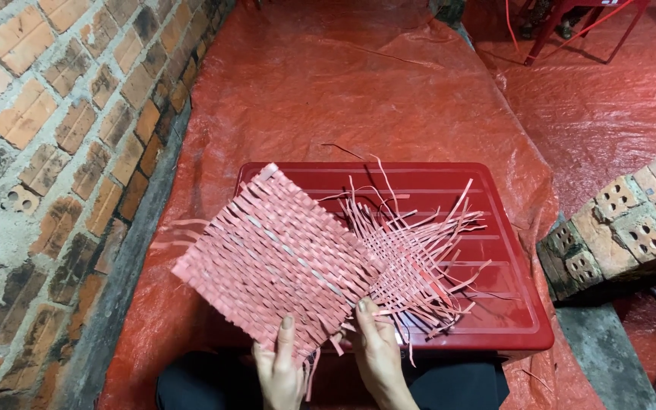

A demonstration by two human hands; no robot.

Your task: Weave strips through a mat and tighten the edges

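Observation:
A flat mat of woven pale strips (271,254) lies tilted on a red plastic lid (503,228). Its right part is a looser weave with several loose strip ends (419,250) sticking out. My left hand (280,368) grips the mat's near edge from below, thumb on top. My right hand (377,345) pinches the mat's near edge where the tight weave meets the loose strips. Both wrists come up from the bottom of the view, over my dark-clothed lap.
A brick wall (47,129) runs along the left. A red tarp (358,83) covers the floor beyond the lid. Stacked hollow bricks (624,228) stand at the right, and red metal furniture legs (571,23) at the top right.

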